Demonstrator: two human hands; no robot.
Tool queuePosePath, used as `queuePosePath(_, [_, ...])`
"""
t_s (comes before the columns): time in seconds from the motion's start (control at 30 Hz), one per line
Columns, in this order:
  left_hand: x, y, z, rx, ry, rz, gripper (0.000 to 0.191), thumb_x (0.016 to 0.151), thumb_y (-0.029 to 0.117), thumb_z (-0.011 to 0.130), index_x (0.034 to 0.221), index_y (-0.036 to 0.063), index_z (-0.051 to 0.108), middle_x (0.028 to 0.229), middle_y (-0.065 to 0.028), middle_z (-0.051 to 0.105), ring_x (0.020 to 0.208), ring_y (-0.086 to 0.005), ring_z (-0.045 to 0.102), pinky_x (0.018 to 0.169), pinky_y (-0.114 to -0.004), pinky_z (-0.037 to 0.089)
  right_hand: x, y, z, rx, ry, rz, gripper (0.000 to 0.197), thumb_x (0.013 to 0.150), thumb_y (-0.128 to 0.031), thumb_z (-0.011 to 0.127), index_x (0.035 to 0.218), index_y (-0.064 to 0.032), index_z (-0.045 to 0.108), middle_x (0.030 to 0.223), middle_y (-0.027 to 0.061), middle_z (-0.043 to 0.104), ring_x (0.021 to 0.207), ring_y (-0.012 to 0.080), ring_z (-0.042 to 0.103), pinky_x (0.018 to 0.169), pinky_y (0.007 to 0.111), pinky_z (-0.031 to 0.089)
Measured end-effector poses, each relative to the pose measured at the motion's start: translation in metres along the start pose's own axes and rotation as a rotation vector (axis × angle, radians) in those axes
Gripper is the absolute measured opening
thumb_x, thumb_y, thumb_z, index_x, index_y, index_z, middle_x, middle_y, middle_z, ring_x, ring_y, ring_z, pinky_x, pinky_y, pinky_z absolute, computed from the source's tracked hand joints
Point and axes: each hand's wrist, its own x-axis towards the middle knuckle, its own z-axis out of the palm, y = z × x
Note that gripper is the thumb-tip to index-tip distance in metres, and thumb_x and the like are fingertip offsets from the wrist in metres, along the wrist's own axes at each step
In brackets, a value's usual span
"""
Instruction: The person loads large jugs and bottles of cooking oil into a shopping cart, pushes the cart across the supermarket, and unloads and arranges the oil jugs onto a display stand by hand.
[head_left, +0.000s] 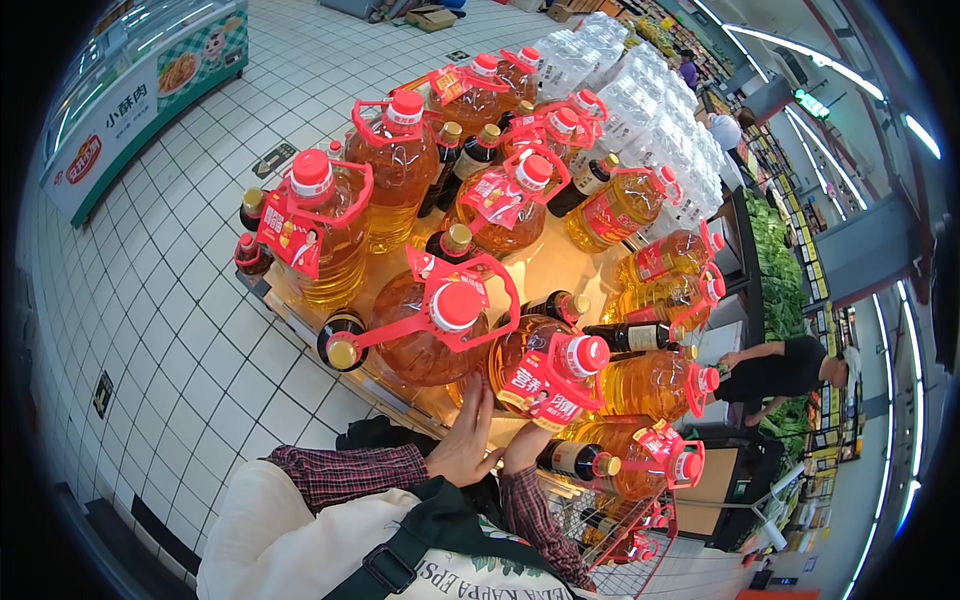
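A large oil bottle (517, 341) with a red cap, handle and hanging tag stands between my hands at the near edge of a wooden display stand. Along its lower left side lie the fingers of my left hand (465, 442), nearly straight and close together. My right hand (525, 448) is against its near right side, with its fingers hidden behind the red tag (538, 390). Another big oil bottle (420, 330) stands just left of it. A dark bottle (576, 459) with a gold cap is close to my right hand.
More oil bottles (330, 255) and small dark bottles crowd the stand (544, 262). Shrink-wrapped water packs (645, 97) are stacked beyond. A wire cart (615, 547) holding bottles is at lower right. A person in black (787, 367) is near leafy vegetables (776, 255). A freezer (142, 112) stands at upper left.
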Motion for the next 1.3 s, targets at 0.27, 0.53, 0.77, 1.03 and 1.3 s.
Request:
queuePosePath(0.27, [0.012,0.022,0.026,-0.069,-0.302,0.142,0.083,0.092,0.029,0.061,0.152,0.0024,0.009,0.157,-0.0251,0.006,0.145,-0.0396,0.012,0.115,-0.047,0.020,0.113,-0.010,-0.019,0.480,0.185,0.486,0.048,0.102,-0.040,0.038,0.137,-0.0063,0.037,0.127,0.0065,0.054,0.107,0.0201,0.057,0.093,0.037,0.049])
queuePosePath(0.53, [0.028,0.009,0.004,-0.364,0.050,-0.021,0.022,0.094,0.008,0.055,0.115,-0.0001,0.059,0.113,-0.0123,0.063,0.108,-0.0244,0.061,0.091,-0.034,0.048,0.070,-0.057,-0.009,0.301,0.135,0.140,0.054,0.104,-0.047,0.033,0.135,-0.0034,0.041,0.126,0.0072,0.053,0.104,0.0172,0.056,0.093,0.034,0.042])
queuePosePath(0.77, [0.042,0.018,-0.014,-0.494,0.047,-0.045,0.019,0.095,0.007,0.054,0.111,-0.0023,0.060,0.104,-0.0122,0.067,0.098,-0.0204,0.066,0.085,-0.031,0.051,0.062,-0.118,-0.027,0.166,-0.001,0.136,0.049,0.103,-0.046,0.036,0.108,-0.0002,0.054,0.103,0.0067,0.063,0.087,0.0143,0.061,0.078,0.027,0.047])
queuePosePath(1.03, [0.067,0.033,-0.045,-0.404,0.150,0.043,0.024,0.094,0.002,0.053,0.117,-0.0008,0.058,0.100,-0.0105,0.067,0.089,-0.0164,0.066,0.081,-0.029,0.051,0.089,-0.149,-0.033,-0.028,-0.298,0.082,0.077,0.099,-0.062,0.016,0.089,0.0003,0.060,0.086,0.0107,0.068,0.084,0.0211,0.066,0.077,0.032,0.048])
queuePosePath(1.3, [0.138,0.095,-0.085,0.117,0.152,0.472,0.070,0.073,0.013,0.079,0.135,0.0077,0.047,0.135,-0.0113,0.048,0.126,-0.0276,0.046,0.102,-0.039,0.042,0.098,-0.154,-0.045,-0.082,-0.392,0.004,0.061,0.105,-0.046,0.028,0.091,0.0033,0.062,0.085,0.0100,0.068,0.078,0.0165,0.064,0.074,0.028,0.049])
